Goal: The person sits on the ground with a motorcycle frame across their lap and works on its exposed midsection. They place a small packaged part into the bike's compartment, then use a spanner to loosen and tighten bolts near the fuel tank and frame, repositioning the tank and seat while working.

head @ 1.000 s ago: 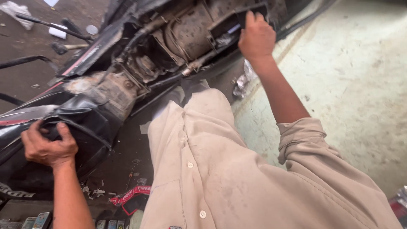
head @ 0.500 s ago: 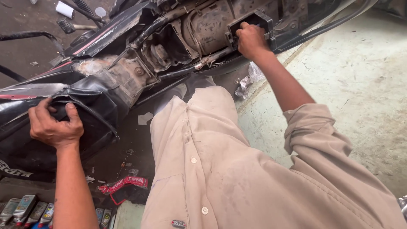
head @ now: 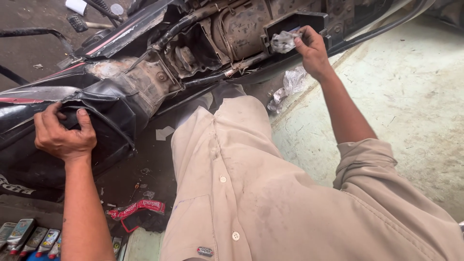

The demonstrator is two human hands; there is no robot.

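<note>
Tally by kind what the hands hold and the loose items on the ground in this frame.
Crumpled grey rag, in the right hand: 1
Black seat cover edge, gripped by the left hand: 1
Crumpled clear plastic on the floor: 1
Red wrapper: 1
Small bottles, bottom left: 4
Total: 8

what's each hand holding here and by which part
The right hand pinches a crumpled grey rag by its right end. The left hand grips the front edge of the scooter's black seat cover, thumb on top.
</note>
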